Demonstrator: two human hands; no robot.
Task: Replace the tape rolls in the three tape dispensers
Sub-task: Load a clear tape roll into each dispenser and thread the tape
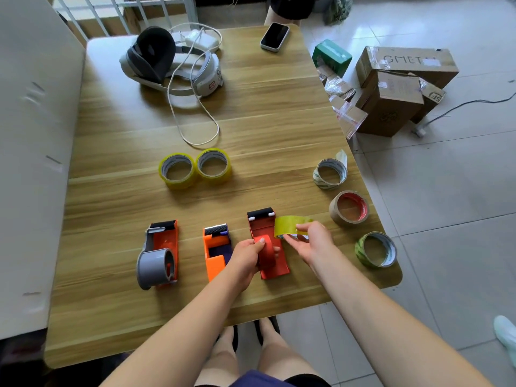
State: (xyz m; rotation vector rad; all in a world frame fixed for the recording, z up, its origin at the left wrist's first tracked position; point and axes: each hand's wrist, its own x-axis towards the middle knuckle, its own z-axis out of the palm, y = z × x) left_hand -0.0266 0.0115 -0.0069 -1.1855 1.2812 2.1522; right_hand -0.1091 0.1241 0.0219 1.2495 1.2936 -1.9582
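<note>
Left hand (251,254): your fingers are closed around the red hub of the red dispenser (266,244), lower centre of the frame, pinning it to the counter (251,121).
Right hand (308,240): your fingers pinch the yellow tape roll (290,226) by its rim, just right of the dispenser's hub and held off the counter.
Step in hand: it looks as if the roll is about to go onto the hub, though you could equally be lifting it away.
Handling of the roll: light and stiff at the cardboard core, probably slick on the outer wrap; hold it by the rim or through the core, and keep your fingers off any loose sticky end.
Handling of the dispenser: rigid plastic, likely light enough to slide, so keep it pinned; avoid the cutter end at its upper edge.
Other dispensers: a grey-hubbed one (159,255) and an orange one (217,251) lie to the left, both without rolls.
Spare rolls: two yellow rolls (195,167) at frame centre.
Rolls at right edge: three other rolls (350,209) in a column along the counter's right side.
</note>
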